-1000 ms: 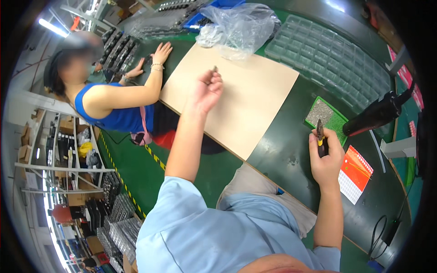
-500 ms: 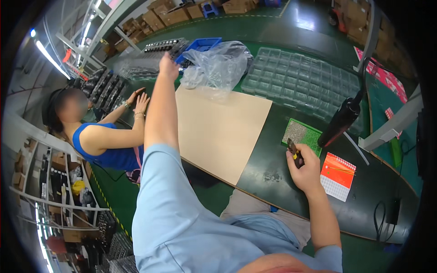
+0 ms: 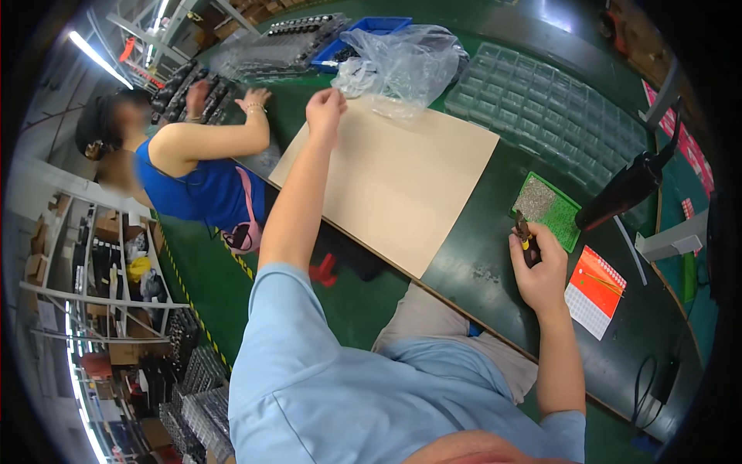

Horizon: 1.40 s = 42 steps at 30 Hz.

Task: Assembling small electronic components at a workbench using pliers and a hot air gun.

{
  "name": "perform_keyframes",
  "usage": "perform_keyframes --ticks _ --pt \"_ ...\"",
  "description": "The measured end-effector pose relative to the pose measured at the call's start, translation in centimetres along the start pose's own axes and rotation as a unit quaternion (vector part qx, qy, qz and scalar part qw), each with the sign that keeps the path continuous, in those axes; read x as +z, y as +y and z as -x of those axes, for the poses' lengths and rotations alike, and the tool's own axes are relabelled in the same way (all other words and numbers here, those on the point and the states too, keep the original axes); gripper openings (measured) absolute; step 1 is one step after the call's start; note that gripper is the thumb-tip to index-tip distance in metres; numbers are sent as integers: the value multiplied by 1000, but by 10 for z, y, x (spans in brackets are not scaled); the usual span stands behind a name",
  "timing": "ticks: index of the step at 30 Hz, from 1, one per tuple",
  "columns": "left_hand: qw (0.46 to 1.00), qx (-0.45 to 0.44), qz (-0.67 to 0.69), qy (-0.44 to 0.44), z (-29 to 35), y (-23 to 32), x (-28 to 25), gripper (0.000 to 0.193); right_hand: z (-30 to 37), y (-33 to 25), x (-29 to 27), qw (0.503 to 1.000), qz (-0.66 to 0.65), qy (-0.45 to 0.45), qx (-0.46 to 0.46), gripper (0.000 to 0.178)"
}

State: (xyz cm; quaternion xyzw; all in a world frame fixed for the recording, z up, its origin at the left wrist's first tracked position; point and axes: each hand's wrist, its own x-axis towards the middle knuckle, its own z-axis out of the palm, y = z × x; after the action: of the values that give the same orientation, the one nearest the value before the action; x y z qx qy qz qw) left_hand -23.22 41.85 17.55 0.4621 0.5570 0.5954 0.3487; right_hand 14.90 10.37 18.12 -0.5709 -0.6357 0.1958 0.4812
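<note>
On the green workbench (image 3: 479, 271) a large tan board (image 3: 402, 182) lay flat, and the person's left arm stretched across it to its far corner. At that corner the left hand (image 3: 326, 107) had its fingers pinched together on the near edge of a crumpled clear plastic bag (image 3: 406, 66); whether something small sat between the fingertips could not be made out. The bag rested at the far end of the board, partly over a blue bin (image 3: 363, 35) behind it. Well apart from that, near the bench's front edge, the right hand (image 3: 539, 267) was closed in a fist around a small dark tool (image 3: 524, 232) with a yellow band, its tip pointing up and away from the person. Just beyond the tool lay a small green tray (image 3: 558, 218) with a grey patch of tiny parts in its far half. A black device (image 3: 626, 189) on a stand slanted over the bench just right of the tray, and a red and white card (image 3: 595, 290) lay to the right of the fist. Clear moulded trays (image 3: 556, 116) covered the far right of the bench. At the left a co-worker in a blue top (image 3: 193, 189) reached both hands (image 3: 251, 100) toward dark trays (image 3: 182, 85) at the far end of the bench.
</note>
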Motion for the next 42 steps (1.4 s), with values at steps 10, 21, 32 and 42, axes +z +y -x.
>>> perform_keyframes --ticks 10,21,32,42 --pt "874 222 -431 38 -88 -17 36 23 1 5 0 999 19 -13 -31 20" --pt "832 340 -431 74 -69 -25 48 21 2 7 -1 999 37 -30 3 18" --pt "816 484 -195 248 -90 96 35 18 -2 6 -4 999 35 -14 -13 20" --pt "941 195 -224 163 -37 -14 7 25 4 6 0 1000 5 -8 -25 22"
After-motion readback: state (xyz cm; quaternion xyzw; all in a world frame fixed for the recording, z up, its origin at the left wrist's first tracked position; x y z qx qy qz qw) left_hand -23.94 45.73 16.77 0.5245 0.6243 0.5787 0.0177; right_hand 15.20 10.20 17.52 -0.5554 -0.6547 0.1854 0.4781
